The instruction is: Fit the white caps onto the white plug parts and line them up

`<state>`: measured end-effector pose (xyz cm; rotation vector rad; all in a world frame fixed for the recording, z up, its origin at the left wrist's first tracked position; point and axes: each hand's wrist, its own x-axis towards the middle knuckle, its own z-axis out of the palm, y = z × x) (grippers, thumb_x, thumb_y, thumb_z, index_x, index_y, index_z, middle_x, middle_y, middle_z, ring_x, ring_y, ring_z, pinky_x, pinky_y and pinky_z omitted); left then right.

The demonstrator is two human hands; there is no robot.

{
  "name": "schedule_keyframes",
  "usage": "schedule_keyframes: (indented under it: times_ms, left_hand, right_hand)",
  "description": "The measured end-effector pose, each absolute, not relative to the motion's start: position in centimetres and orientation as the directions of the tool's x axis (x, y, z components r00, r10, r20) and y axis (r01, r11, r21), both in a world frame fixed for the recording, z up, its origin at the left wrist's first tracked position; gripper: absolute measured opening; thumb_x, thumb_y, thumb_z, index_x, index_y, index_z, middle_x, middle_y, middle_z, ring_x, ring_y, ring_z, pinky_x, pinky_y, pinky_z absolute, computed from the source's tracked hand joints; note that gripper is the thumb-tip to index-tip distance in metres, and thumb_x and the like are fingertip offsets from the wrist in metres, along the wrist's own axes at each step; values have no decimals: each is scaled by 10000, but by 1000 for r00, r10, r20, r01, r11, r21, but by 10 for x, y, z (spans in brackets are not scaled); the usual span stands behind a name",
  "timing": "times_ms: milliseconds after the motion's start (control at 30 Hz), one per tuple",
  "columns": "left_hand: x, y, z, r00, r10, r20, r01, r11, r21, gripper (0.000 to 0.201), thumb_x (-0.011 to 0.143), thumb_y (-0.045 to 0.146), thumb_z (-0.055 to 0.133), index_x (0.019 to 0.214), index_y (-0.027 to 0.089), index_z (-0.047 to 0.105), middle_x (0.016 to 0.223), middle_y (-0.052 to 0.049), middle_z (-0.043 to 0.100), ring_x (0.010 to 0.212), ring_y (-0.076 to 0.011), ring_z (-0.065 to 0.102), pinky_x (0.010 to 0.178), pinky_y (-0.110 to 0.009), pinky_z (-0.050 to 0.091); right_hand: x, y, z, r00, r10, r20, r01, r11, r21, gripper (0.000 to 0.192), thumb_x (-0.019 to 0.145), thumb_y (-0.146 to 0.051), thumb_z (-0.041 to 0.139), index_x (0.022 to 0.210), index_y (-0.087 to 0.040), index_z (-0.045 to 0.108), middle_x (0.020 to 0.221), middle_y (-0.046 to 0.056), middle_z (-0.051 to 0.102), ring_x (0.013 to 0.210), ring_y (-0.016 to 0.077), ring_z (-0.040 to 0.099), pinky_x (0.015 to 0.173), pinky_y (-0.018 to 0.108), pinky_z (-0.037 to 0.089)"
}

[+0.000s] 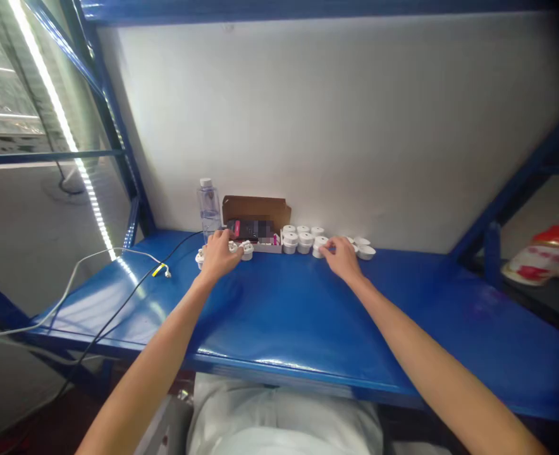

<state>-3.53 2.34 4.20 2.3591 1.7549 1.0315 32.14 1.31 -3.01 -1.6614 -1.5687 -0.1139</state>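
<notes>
While right hand [340,256] pinches white cap [318,248], left hand [219,256], grip unclear, partly hides fittings [246,251]; bottle [208,212], carton [255,206] behind.

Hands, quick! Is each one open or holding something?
Left hand: at white parts; grip can't be told.
Right hand: fingertips at a round part; grip can't be told.

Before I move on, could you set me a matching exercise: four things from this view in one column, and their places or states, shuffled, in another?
1. bottle
2. cardboard box
3. yellow tag
4. right grip

A. near the white plug
B. curled at a white round piece
C. standing open
D. clear, with a white cap

Pairs: 1-D, 2-C, 3-A, 4-B
</notes>
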Motion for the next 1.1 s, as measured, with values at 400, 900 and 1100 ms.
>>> schedule_keyframes:
  times_ms: [400,900,1100]
  left_hand:
    - [-41,24,37,284,804,522,871,-444,210,425,840,278,550,1259,239,605,1313,-119,623,1315,-349,436,1064,-546,312]
    - [-10,20,16,586,661,470,407,-741,534,326,815,308,646,1121,202,677,1126,-86,715,1036,-250,661,887,-342,503]
    - [-3,18,2,626,701,341,438,-679,589,592,719,361,757,1261,192,588,1168,-78,696,1040,-267,656,904,-358,502]
  right_hand:
    - [358,5,-23,305,861,406,929,-175,-326,533,770,-215,628,1297,-145,605,1230,191,661,1094,330,615,915,419,457]
    - [302,-7,-6,202,938,281,774,24,-633,276,838,-372,594,774,-161,760,811,92,749,823,259,681,724,326,492]
    - [297,-19,9,-137,975,174,803,212,-558,345,707,-485,776,907,-205,755,924,60,760,825,258,704,765,332,535]
